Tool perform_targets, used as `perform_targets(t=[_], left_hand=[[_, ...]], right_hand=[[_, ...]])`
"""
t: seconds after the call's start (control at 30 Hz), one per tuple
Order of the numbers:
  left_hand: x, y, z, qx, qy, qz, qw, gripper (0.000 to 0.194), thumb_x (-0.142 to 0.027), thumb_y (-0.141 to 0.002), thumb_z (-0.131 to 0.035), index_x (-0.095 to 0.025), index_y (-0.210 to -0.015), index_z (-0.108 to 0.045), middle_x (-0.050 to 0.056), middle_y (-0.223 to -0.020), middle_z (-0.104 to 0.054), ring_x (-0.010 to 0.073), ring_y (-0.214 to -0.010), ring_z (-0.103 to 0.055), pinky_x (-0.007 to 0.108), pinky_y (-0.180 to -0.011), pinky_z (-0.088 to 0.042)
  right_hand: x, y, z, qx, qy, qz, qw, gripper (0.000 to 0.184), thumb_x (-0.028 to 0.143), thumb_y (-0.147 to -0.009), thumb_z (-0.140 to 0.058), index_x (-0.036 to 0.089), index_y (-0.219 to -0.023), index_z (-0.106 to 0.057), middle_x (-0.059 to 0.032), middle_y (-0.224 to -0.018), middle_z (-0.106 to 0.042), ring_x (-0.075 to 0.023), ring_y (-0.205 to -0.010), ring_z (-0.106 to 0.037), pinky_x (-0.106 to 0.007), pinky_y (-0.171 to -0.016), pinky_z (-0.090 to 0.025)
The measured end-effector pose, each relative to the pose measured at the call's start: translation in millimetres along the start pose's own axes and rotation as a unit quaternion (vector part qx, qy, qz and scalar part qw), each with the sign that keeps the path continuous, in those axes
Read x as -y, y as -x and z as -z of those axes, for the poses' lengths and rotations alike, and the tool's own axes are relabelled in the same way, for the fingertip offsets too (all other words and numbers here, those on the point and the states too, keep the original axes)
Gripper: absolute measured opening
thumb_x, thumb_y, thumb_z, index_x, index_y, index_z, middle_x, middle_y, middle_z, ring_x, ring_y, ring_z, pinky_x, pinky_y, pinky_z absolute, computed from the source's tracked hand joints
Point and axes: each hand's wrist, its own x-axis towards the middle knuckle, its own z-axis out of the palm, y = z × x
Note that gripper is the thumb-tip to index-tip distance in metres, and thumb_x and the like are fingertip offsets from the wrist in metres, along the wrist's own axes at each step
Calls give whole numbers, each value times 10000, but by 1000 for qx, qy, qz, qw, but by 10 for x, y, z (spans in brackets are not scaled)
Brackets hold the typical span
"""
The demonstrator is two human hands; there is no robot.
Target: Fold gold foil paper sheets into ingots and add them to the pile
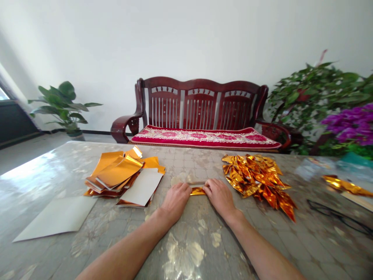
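No text, label, brand, number or sign can be read; the clear plastic (313, 168) on the right of the bench (271, 241) is too blurred to tell whether it bears print.

Orange-gold foil over a flowered grey-brown ground.
Centre: strip (198, 191) shiny gold; table (186, 221) grey-brown, thin-lined grid, blooms in cream and pale gold. Left of centre: sheets (116, 169) metallic orange, some backs pale grey; lower left, a card (58, 217) plain pale grey. Right of centre: folded foil (253, 175), glossy orange to deep amber, creased highlights. Top: wall (186, 39) plain white; below it, bench (201, 105) dark reddish brown, its cushion (201, 136) crimson, with cream lacy band, pink-red flowers. Left, plant (65, 105) deep green. Right edge: flowers (355, 124) vivid purple, wrapper (358, 160) teal, glasses (329, 211) black.
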Motion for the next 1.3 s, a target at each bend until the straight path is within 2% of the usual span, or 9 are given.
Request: perform_targets(t=[0.2,0.37,0.5,0.63,0.77,0.9,1.0,1.1,1.3], left_hand=[[-73,102,-28,-7,-28,-28,999,356,-171,-954,-460,-243,-1295,-530,78,-1129,-625,242,-1012,-560,360,-875,-468],[-167,145,-5,-16,-40,-20,999,319,-273,-968,-440,-222,-1257,-563,103,-1168,-599,262,-1019,-536,394,-890,-448],[-245,125,-22,-14,-52,-26,998,301,-278,-984,-406,-195,-1188,-611,123,-1178,-603,273,-1088,-511,407,-913,-420],[-293,83,-49,-9,-75,-10,997,304,-239,-982,-408,-175,-1192,-619,124,-1154,-622,265,-1084,-515,402,-891,-416],[-291,79,-62,6,-97,-36,995,312,-191,-967,-413,-134,-1179,-635,132,-1170,-618,274,-1097,-515,410,-878,-419],[-254,123,-94,-5,-114,-39,993,370,-185,-942,-454,-92,-1277,-581,157,-1226,-602,287,-1116,-514,421,-904,-425],[-226,168,-104,-10,-121,-25,992,384,-212,-943,-466,-114,-1300,-566,153,-1296,-579,285,-1115,-521,415,-913,-432],[-202,211,-76,-3,-126,-37,991,323,-229,-960,-445,-141,-1217,-620,136,-1340,-562,289,-1150,-510,422,-941,-429],[-132,295,14,-1,-102,0,995,361,-254,-980,-424,-121,-1281,-572,143,-1385,-539,284,-1157,-513,432,-969,-432]], right_hand=[[-1,-4,5,6,1,-9,1000,139,263,-932,-590,219,-801,-598,-31,-842,-671,-214,-840,-596,-309,-721,-371],[8,11,82,-45,-6,-6,999,161,243,-957,-526,207,-843,-633,-55,-863,-681,-230,-861,-599,-336,-786,-415],[101,106,140,-87,-48,57,993,257,173,-978,-424,187,-1015,-677,-86,-1013,-709,-232,-992,-611,-363,-924,-446],[240,231,122,-37,-96,112,988,385,107,-959,-364,178,-1217,-641,-92,-1209,-682,-204,-1141,-604,-362,-1024,-462],[322,285,114,32,-78,130,988,391,194,-971,-421,111,-1319,-580,-148,-1342,-609,-242,-1248,-559,-427,-1093,-436],[375,309,157,86,-36,132,987,451,260,-959,-489,68,-1363,-545,-190,-1404,-548,-288,-1309,-511,-475,-1132,-390],[410,338,183,112,-9,114,987,530,339,-956,-505,57,-1405,-506,-216,-1458,-477,-321,-1364,-445,-510,-1144,-356],[422,359,197,138,9,77,987,620,425,-952,-498,43,-1440,-461,-229,-1504,-401,-341,-1409,-373,-539,-1150,-323],[335,341,241,194,13,46,980,669,460,-952,-451,80,-1498,-381,-179,-1572,-282,-309,-1466,-259,-538,-1177,-253]])
